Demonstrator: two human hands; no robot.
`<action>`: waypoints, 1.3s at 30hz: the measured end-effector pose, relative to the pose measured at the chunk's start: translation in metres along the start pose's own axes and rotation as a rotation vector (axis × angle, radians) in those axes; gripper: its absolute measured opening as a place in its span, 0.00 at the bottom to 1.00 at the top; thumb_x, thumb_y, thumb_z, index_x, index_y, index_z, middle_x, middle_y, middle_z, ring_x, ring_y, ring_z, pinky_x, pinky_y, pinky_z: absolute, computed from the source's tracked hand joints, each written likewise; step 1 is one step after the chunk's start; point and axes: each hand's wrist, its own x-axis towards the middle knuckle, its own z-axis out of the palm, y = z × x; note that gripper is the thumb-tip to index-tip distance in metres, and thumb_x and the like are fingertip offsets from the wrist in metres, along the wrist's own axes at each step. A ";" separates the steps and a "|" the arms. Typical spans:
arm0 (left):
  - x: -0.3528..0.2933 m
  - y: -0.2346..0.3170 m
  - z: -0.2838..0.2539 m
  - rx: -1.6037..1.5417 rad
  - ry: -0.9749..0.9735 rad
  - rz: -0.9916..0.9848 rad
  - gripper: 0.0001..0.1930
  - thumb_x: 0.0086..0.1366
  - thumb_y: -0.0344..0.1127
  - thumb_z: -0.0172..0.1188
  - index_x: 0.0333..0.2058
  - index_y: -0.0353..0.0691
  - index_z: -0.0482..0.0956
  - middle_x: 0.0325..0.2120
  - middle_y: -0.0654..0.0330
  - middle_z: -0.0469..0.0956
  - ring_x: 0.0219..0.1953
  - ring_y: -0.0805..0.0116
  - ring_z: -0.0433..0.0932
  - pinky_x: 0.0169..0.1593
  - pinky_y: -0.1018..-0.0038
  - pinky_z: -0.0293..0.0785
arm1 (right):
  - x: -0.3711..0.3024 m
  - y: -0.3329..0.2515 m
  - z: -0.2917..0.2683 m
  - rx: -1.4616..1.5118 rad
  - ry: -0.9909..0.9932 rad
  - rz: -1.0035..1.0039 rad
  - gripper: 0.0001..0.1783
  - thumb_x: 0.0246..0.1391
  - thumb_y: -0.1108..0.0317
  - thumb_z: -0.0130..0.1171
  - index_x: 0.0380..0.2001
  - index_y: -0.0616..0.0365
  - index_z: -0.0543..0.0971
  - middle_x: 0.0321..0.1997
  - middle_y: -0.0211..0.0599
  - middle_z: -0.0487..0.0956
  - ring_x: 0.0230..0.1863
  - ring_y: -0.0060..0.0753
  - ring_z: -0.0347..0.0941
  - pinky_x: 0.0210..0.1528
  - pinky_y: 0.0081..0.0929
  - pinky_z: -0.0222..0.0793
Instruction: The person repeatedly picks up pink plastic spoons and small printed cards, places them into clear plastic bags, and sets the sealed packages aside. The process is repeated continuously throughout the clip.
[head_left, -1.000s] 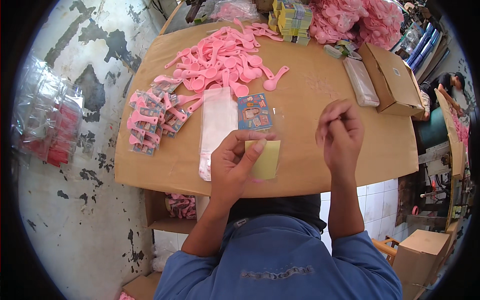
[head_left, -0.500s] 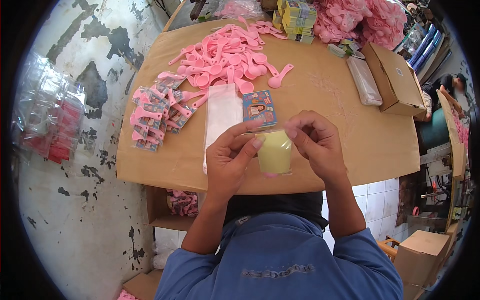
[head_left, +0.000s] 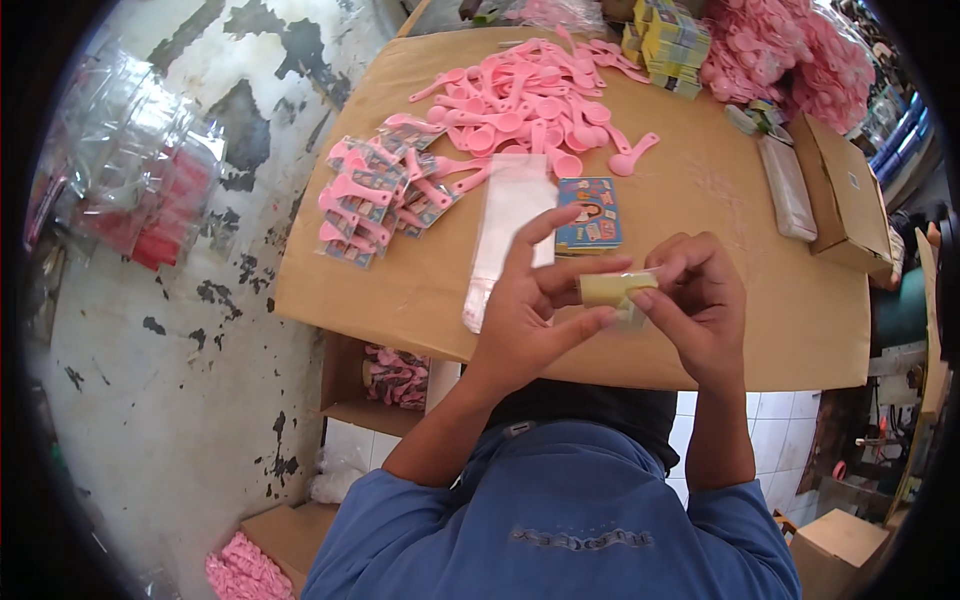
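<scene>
Yellow card under clear, glossy plastic forms the one packet (head_left: 605,290) being handled, raised over the near side of a brown-topped table (head_left: 790,320). Of two bare hands, the right hand (head_left: 708,305) has its grip closed, thumb and fingers pinching the packet's right end. The left hand (head_left: 530,305) spreads at the packet's left end, forefinger raised, thumb and middle finger parted; whether its fingertips press on the plastic cannot be told.

Just beyond the grip, one squared stack of glossy blue printed cards (head_left: 590,215) lies flat. To its left, partly behind the left hand, runs one long stack of smooth clear bags (head_left: 510,215). Farther left of the grip sits one pile of filled packets (head_left: 365,190), pink spoons against printed cards, overlapping too closely to count. Well beyond the grip spreads one heap of smooth pink plastic spoons (head_left: 520,100), round-bowled and long-handled, also too tangled to count; a single spoon (head_left: 633,157) lies at its right edge.

Farthest off stand yellow, block-shaped bundles (head_left: 668,45). Well right of the grip, one flat clear-wrapped pack (head_left: 787,190) rests beside one straight-sided cardboard box (head_left: 840,195).
</scene>
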 end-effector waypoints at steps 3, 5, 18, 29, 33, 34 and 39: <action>-0.008 0.001 -0.014 0.145 -0.018 -0.062 0.16 0.67 0.22 0.63 0.53 0.34 0.79 0.45 0.51 0.85 0.48 0.64 0.85 0.49 0.68 0.81 | 0.003 -0.003 0.008 0.139 0.003 -0.073 0.16 0.59 0.84 0.62 0.48 0.59 0.74 0.41 0.29 0.73 0.37 0.13 0.69 0.38 0.15 0.65; -0.005 0.015 -0.028 0.769 -0.279 0.284 0.19 0.64 0.17 0.63 0.55 0.33 0.79 0.45 0.45 0.85 0.50 0.59 0.85 0.54 0.64 0.81 | 0.002 -0.006 0.005 0.099 -0.011 -0.040 0.15 0.57 0.84 0.63 0.46 0.60 0.75 0.40 0.29 0.73 0.37 0.14 0.68 0.38 0.15 0.64; 0.022 0.084 -0.200 1.428 0.343 0.235 0.18 0.65 0.26 0.55 0.54 0.40 0.79 0.49 0.49 0.83 0.57 0.50 0.80 0.75 0.52 0.48 | 0.020 0.019 -0.013 -0.590 0.093 0.160 0.08 0.60 0.69 0.65 0.39 0.63 0.80 0.31 0.31 0.77 0.24 0.14 0.62 0.27 0.18 0.60; 0.037 0.019 -0.119 1.291 0.233 0.013 0.18 0.64 0.43 0.71 0.39 0.31 0.81 0.26 0.61 0.79 0.28 0.74 0.74 0.33 0.75 0.72 | 0.074 0.064 -0.014 -0.805 0.022 0.411 0.25 0.60 0.50 0.67 0.39 0.66 0.79 0.28 0.41 0.81 0.30 0.30 0.77 0.34 0.31 0.72; 0.043 0.007 -0.113 1.241 0.172 -0.136 0.18 0.62 0.43 0.73 0.36 0.31 0.81 0.24 0.62 0.78 0.27 0.76 0.73 0.33 0.75 0.72 | 0.073 0.078 -0.015 -0.623 0.063 0.380 0.22 0.61 0.52 0.68 0.37 0.64 0.80 0.27 0.32 0.78 0.27 0.20 0.71 0.30 0.25 0.68; 0.044 0.008 -0.115 1.113 0.210 -0.157 0.17 0.63 0.41 0.72 0.35 0.31 0.80 0.24 0.63 0.77 0.27 0.77 0.72 0.32 0.76 0.70 | 0.073 0.080 -0.016 -0.591 0.073 0.374 0.20 0.63 0.54 0.65 0.37 0.65 0.80 0.27 0.35 0.79 0.28 0.25 0.72 0.32 0.29 0.69; 0.041 0.008 -0.119 0.890 0.268 -0.182 0.13 0.66 0.37 0.69 0.34 0.30 0.81 0.24 0.67 0.75 0.27 0.81 0.69 0.31 0.79 0.66 | 0.069 0.074 -0.029 -0.724 0.128 0.323 0.14 0.66 0.61 0.59 0.39 0.64 0.80 0.28 0.36 0.80 0.26 0.29 0.71 0.34 0.35 0.70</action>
